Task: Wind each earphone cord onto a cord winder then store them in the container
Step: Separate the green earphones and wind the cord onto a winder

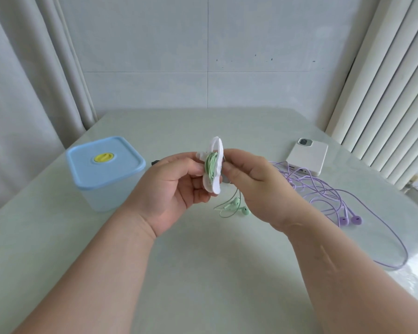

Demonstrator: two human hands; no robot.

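- I see my left hand [179, 183] pinching the winder [214, 165], green cord [211, 170] wound on.
- Right hand [250, 182] closed on its other face.
- Winder upright, edge-on, above desk [203, 273] centre.

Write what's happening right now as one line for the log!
step: winding green cord on white winder | left hand: holds winder | right hand: pinches cord | purple earphones: loose on table | container: lid on
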